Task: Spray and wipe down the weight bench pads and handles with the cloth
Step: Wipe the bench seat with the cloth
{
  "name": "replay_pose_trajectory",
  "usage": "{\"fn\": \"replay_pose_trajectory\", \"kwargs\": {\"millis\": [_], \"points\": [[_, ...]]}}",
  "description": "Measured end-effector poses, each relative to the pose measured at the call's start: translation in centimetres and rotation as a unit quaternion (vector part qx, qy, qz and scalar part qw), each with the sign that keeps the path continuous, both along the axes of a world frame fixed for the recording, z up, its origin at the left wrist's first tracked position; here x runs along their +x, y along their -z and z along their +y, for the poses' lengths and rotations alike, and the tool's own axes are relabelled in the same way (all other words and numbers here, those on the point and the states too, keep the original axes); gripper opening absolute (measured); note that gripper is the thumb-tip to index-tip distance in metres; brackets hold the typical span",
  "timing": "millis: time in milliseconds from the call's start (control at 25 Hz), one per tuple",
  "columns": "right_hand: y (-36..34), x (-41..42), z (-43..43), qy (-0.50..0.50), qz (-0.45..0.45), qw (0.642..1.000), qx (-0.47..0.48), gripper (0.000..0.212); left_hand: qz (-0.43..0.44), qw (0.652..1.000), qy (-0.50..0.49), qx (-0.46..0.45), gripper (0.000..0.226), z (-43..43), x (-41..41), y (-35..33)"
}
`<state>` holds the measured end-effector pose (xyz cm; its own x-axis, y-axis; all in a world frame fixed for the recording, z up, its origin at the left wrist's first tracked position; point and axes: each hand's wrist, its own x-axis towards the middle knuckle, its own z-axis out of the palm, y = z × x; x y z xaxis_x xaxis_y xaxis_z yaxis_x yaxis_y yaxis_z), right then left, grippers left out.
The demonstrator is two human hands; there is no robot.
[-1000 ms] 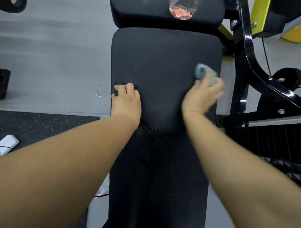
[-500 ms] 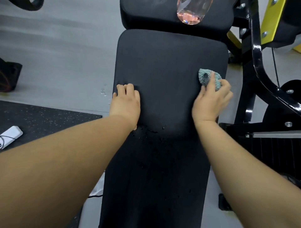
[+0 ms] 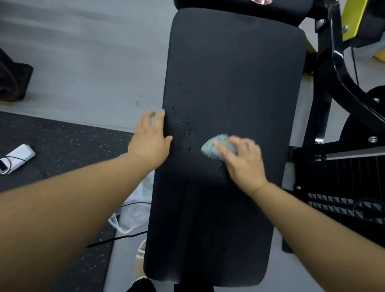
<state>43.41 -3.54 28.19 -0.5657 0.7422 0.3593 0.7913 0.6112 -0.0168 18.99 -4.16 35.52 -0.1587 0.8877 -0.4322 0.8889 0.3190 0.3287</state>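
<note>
Right hand [image 3: 243, 164] presses a balled-up cloth [image 3: 216, 146] onto the middle of the long pad [image 3: 229, 62], fingers curled over it, blurred. Left hand [image 3: 150, 135] lies loose and spread on the pad's left edge, holding nothing. Hands are near each other but apart.

Risks, my guess:
- Droplets [image 3: 183, 125] sit left of the cloth, so a short stroke would miss them.
- The small wad covers little, so streaks between passes are likely.
- The wet pad under the left palm could let it slip off the edge.
- Runoff could drip to the floor, where a wet patch [image 3: 138, 103] shows.

Count:
- two hands
- one cloth
- two pads: the long one plus the top pad [image 3: 208, 4]
- one pinkish bottle [image 3: 261, 1], barely in frame
- one white gadget [image 3: 17, 157] with cord
- one plastic bag [image 3: 133, 208]
- one dark bag [image 3: 12, 81]
- handles: none I can pick out
</note>
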Motion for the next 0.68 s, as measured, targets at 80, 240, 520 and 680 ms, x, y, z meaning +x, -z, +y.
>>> {"fn": "replay_pose_trajectory", "kwargs": {"millis": [80,240,520,680], "points": [[-1.0,-3.4,3.6,0.161,0.059,0.985,0.012,0.042,-0.099,0.992,-0.057,-0.050,0.052,-2.9,-0.7,0.9],[-2.8,-13.6,6.7,0.317,0.149,0.933,-0.085,0.041,-0.193,0.974,-0.088,-0.084,0.055,-5.2,-1.1,1.7],[1.8,-7.7,-10.1,-0.029,0.010,0.996,-0.080,0.051,-0.242,0.953,-0.130,-0.129,0.060,-5.3,-2.1,3.0],[1.0,-6.8,-5.1,-0.067,-0.033,0.997,-0.025,0.061,-0.268,0.938,-0.166,-0.148,0.062,-4.9,-2.3,4.1]]}}
